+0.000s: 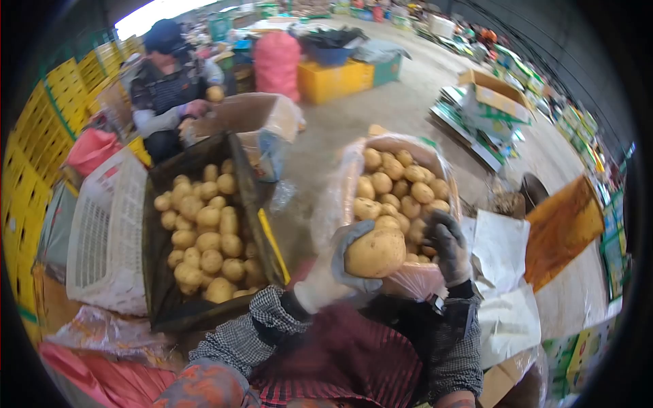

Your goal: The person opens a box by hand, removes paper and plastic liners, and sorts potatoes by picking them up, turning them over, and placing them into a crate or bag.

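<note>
Checked sleeves (272, 316) and a red striped apron (354, 360) are filling the bottom of the view, closest to the camera. Just above them the left hand (337, 268), in a pale glove, is cupping a big potato (375, 253) from below and from the side, with its fingers closing round it. The right hand (445, 246), in a dark glove, is curling against the far side of the potato. I cannot tell whether it is gripping anything.

The potato is hanging at the near edge of a clear plastic bag (340, 197) heaped with smaller potatoes. It is looking firm and fairly heavy for one hand, with dry, dusty skin that should not slip, though it would likely bruise if dropped. The broad middle seems the best hold.

To the left, a black crate (160, 302) of potatoes is sitting beside a white basket (102, 231). Behind it another person (166, 85) is crouching by a cardboard box (262, 112).
</note>
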`<state>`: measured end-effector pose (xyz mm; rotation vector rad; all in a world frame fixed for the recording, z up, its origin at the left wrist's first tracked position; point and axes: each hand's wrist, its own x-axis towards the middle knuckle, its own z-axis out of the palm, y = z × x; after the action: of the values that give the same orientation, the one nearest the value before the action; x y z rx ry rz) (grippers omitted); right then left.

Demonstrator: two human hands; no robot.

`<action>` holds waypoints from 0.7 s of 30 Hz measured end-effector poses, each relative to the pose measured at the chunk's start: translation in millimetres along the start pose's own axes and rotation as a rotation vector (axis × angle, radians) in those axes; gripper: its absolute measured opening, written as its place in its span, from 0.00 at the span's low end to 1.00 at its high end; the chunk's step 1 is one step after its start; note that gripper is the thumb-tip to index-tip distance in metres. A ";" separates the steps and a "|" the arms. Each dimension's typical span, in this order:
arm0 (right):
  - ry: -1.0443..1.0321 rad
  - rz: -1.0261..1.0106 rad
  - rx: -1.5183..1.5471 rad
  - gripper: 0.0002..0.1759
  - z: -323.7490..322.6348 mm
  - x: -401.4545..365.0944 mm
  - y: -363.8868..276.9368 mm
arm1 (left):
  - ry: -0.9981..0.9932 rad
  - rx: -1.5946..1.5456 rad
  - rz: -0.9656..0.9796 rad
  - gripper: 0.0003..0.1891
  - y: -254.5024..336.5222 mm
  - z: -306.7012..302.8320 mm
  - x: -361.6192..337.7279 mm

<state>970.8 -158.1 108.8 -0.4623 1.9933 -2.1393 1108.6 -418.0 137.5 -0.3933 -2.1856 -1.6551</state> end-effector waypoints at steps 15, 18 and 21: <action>0.205 0.324 0.056 0.10 -98.3 -0.4 127.3 | 0.473 0.685 0.147 0.46 53.8 -156.2 -133.2; 0.067 0.389 0.204 0.10 -130.5 14.4 159.2 | 0.553 0.702 0.136 0.46 59.2 -171.5 -154.4; 0.142 0.390 0.111 0.10 -120.8 13.3 155.8 | 0.608 0.732 0.094 0.47 68.1 -182.4 -169.1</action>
<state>904.4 -62.6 -50.9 0.0943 1.8331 -2.0632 1311.5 -575.0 163.9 0.1906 -2.0494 -0.6888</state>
